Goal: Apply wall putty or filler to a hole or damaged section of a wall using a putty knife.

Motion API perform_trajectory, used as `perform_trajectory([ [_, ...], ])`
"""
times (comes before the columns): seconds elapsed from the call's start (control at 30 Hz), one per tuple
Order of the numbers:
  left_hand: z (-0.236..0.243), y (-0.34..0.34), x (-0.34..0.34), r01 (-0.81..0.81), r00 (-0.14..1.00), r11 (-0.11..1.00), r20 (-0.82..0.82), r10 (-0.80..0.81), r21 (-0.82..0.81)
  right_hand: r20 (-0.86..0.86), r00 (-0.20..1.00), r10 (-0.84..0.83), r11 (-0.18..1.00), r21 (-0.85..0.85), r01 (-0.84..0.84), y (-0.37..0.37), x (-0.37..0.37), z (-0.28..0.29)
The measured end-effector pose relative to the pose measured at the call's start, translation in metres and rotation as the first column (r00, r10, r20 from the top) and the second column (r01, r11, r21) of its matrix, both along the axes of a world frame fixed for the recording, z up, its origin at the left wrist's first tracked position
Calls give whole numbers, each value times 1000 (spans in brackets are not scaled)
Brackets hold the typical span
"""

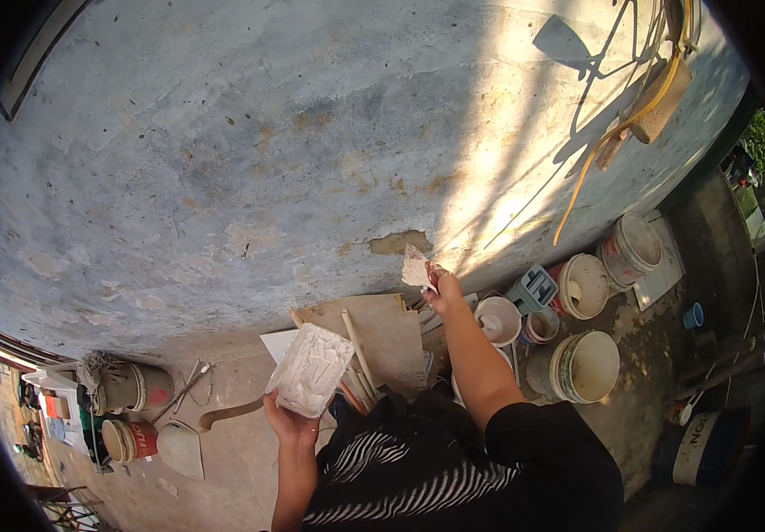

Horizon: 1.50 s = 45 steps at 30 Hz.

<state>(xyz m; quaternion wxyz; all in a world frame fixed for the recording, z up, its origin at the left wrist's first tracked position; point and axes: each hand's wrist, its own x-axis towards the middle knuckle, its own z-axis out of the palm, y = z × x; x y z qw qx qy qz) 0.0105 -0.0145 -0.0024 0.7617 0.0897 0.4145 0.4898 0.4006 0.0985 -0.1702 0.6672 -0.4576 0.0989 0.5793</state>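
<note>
A: why hold the tray (331, 334) like that?
B: my left fingers (285, 418) are clamped on its near edge, probably keeping the white paste (313, 368) handy. My right fingers (442, 288) are closed round the scraper (415, 268), blade just beyond them near a bare wall patch (400, 242), for reach I guess.

rough matt wall (223, 177), ridged paste (313, 365) on the tray (301, 409), smooth plastic buckets (545, 371), matt cloth shirt (555, 452)

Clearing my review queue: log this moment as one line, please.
left grip: holding paste-coated rectangular tray | right grip: holding paste-coated putty knife | knife position: lower edge of brown wall patch, contact unclear
</note>
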Motion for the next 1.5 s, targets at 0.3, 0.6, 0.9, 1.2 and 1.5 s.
perform_trajectory([
  [0.3, 7, -2, 0, -44, 998, 999, -37, 44, 8, -147, 942, -302, 950, -133, 284, 16, -23, -15],
  [0.6, -8, 0, -5, -27, 1000, 1000, -9, 27, -13, -201, 854, -479, 878, -98, 469, 23, -13, -14],
  [0.9, -4, 12, 8, 24, 998, 999, -51, -25, -23, 173, 958, -227, 972, -25, 235, -7, -21, -12],
  [1.2, -12, 20, 18, 106, 994, 994, 11, -106, -2, 355, 905, -236, 972, 77, 224, -13, -1, -45],
  [1.5, -8, 13, 8, 61, 998, 998, -8, -61, -5, 377, 926, 31, 999, 8, -37, -10, -21, -22],
])
